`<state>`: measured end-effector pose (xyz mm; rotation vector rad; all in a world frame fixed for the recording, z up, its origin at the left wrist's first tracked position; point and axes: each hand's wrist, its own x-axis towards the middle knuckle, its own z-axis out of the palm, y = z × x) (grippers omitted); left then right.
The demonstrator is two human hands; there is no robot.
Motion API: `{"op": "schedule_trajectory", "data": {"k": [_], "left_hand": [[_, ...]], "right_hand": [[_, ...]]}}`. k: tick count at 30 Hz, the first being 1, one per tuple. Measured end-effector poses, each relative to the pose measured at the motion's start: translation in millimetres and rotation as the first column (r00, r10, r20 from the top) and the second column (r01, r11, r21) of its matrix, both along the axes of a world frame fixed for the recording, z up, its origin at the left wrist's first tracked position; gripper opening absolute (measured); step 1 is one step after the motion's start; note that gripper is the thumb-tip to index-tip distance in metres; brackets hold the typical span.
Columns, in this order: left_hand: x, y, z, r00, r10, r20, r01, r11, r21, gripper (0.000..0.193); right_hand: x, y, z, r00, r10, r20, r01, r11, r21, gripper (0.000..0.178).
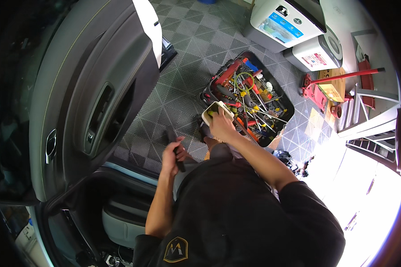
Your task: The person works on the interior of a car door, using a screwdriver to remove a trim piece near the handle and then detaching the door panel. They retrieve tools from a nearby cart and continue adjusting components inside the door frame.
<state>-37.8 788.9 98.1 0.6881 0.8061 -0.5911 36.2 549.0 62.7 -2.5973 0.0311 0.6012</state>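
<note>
My left hand (171,157) is closed round a long, flat black piece (170,133), which sticks out above and below the fist; what it is I cannot make out. My right hand (220,125) has its fingers bent down into a small cream open box (229,114) with something yellow-green inside. What the fingertips pinch there is hidden. That box is at the near left rim of a black basket (291,110) on the floor. Loose hand tools fill the basket, among them several screwdrivers (255,86), orange-handled tools (252,135) and a yellow-green ring (245,81).
An open car door (93,66) stands at my left, with a car seat (124,222) below it. A red floor jack (314,91), two white-and-grey bins (289,26) and a white shelf frame (374,124) are on the right. Grey tiles (187,53) cover the floor.
</note>
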Motion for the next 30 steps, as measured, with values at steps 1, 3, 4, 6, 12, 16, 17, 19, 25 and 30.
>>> {"op": "schedule_trajectory", "data": {"k": [1,3,4,6,12,16,17,19,25,30], "left_hand": [[-7.2,19.6,5.9,0.999,-0.04,0.014,0.038,0.996,0.085,0.032],[-23.4,57.6,16.5,0.999,-0.046,0.013,0.043,0.983,0.176,0.031],[-29.3,72.9,22.8,0.999,-0.039,0.009,0.036,0.977,0.21,0.031],[-39.2,100.7,34.8,0.999,-0.014,0.042,0.004,0.97,0.241,0.031],[-41.2,133.5,51.8,0.994,0.036,0.099,-0.059,0.967,0.247,0.027],[-23.8,132.6,62.0,0.974,-0.176,0.14,0.107,0.912,0.397,0.028],[-20.1,132.5,62.5,0.959,-0.245,0.145,0.155,0.876,0.456,0.029],[-6.5,124.7,75.1,0.917,-0.373,0.141,0.244,0.806,0.539,0.03],[35.0,75.7,70.6,0.842,-0.477,0.253,0.315,0.814,0.489,0.032],[40.8,27.3,70.1,0.737,-0.501,0.455,0.456,0.864,0.213,0.037]], "right_hand": [[6.9,3.8,-14.7,0.999,0.004,-0.054,-0.006,1.0,-0.026,0.028],[16.5,15.6,-22.6,0.994,0.01,-0.108,-0.019,0.996,-0.089,0.03],[16.8,16.6,-25.4,0.997,0.005,-0.075,-0.012,0.996,-0.094,0.03],[15.6,15.8,-31.7,1.0,0.001,-0.011,-0.002,0.995,-0.103,0.03],[12.4,2.8,-38.4,0.996,0.047,-0.07,-0.059,0.979,-0.193,0.031],[2.5,6.1,-14.7,0.993,-0.113,0.028,0.115,0.988,-0.105,0.029],[-3.5,8.2,0.8,0.984,-0.16,0.082,0.165,0.985,-0.046,0.03],[-24.2,3.5,30.4,0.888,-0.237,0.394,0.229,0.971,0.07,0.03],[-74.3,41.1,126.1,0.797,-0.561,-0.223,0.542,0.503,0.673,0.024],[-80.1,107.2,152.2,0.91,-0.359,-0.206,0.376,0.509,0.774,0.018]]}}
